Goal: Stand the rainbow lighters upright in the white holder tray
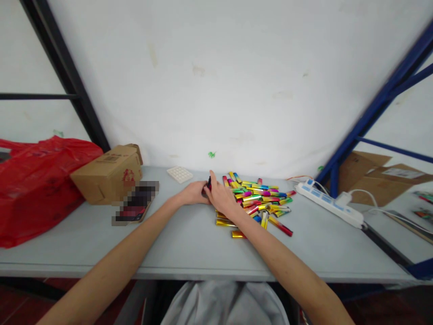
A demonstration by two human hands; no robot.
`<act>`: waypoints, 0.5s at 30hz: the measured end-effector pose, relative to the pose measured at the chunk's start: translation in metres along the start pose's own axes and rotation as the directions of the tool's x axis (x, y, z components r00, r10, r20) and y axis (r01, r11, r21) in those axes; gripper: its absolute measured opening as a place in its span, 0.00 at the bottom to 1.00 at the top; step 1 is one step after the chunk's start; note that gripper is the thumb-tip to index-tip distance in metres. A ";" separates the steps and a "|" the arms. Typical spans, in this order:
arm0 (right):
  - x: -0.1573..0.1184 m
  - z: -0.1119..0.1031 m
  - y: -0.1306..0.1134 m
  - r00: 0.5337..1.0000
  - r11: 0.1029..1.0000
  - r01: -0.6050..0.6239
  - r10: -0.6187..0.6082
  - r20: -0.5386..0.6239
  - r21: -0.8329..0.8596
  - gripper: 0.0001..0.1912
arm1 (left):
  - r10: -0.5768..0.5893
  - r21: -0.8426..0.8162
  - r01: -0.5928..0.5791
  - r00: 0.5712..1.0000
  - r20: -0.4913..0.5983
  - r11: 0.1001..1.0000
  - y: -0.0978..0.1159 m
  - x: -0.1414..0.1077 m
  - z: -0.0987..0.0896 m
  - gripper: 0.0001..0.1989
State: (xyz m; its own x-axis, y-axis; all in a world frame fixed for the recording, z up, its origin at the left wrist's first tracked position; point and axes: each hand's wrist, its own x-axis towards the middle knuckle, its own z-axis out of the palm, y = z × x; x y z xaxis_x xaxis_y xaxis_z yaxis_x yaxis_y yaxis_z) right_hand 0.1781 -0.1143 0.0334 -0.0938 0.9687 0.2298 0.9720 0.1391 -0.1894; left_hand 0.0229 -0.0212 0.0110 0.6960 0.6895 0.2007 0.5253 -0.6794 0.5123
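My left hand [195, 193] and my right hand [220, 195] meet just above the middle of the table. Between them is a small dark object [204, 188], mostly covered by the fingers, so its kind does not show. The left fingers close round it from the left. My right thumb presses against it while the right index finger points up. Beneath and beyond my right hand lies a loose pile of shiny slim tubes [252, 197] in gold, red, blue, green and purple. Part of this pile is hidden by my right forearm.
Near the wall lies a white gridded tray [180, 174]. To the left are a blurred phone-like slab [137, 203], a cardboard box [108, 176] and a red plastic bag [40, 189]. A white power strip [328, 203] with cables lies right, beside a blue metal frame [365, 115].
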 end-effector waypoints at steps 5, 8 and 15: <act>0.000 -0.001 0.000 0.998 1.000 0.018 -0.018 0.052 -0.009 0.39 | -0.005 0.033 0.004 1.000 0.017 0.999 -0.001 0.001 0.001 0.22; 0.000 -0.001 0.001 0.997 0.999 0.038 -0.038 0.060 -0.003 0.38 | -0.012 0.055 0.011 1.000 0.018 0.998 -0.001 0.001 0.002 0.23; 0.001 0.003 0.003 0.997 0.999 0.054 -0.053 0.047 -0.007 0.38 | -0.018 0.053 0.017 1.000 0.016 0.998 0.002 0.000 -0.001 0.21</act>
State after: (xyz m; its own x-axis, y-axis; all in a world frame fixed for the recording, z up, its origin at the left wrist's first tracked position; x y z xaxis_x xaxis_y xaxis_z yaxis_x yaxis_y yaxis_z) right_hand 0.1802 -0.1121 0.0299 -0.1554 0.9685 0.1947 0.9670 0.1894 -0.1703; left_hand 0.0234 -0.0226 0.0131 0.6943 0.6973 0.1780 0.5624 -0.6801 0.4703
